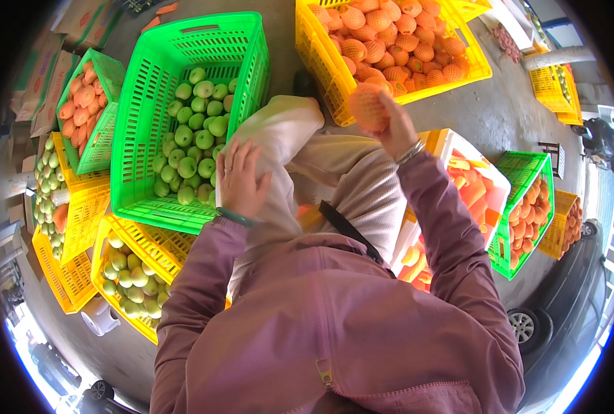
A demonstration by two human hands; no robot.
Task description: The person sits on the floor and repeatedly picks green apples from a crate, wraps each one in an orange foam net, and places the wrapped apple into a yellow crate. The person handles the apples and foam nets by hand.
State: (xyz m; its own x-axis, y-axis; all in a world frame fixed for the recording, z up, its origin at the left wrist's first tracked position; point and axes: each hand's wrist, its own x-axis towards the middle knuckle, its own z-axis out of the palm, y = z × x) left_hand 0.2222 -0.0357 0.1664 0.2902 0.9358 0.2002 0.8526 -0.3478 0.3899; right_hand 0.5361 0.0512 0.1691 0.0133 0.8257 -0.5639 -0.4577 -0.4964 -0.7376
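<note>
My right hand (pixel 397 127) holds a fruit in an orange foam net (pixel 370 107), just off the near corner of a yellow plastic crate (pixel 332 98). That crate is full of fruits in orange foam nets (pixel 384 41). My left hand (pixel 242 178) rests with fingers spread on my left thigh, beside a large green plastic crate (pixel 149 119), and nothing shows in it. Loose green fruits (pixel 195 137) lie in the green crate. An open white foam box (pixel 496 181) with orange foam nets (pixel 472 191) stands at my right.
A yellow crate of green fruits (pixel 133 279) stands at lower left, near a white stool (pixel 100 315). Smaller green crates of netted fruits stand left (pixel 100 150) and right (pixel 503 253). Cardboard boxes (pixel 43 77) are stacked at upper left. A dark car (pixel 565 305) is at lower right.
</note>
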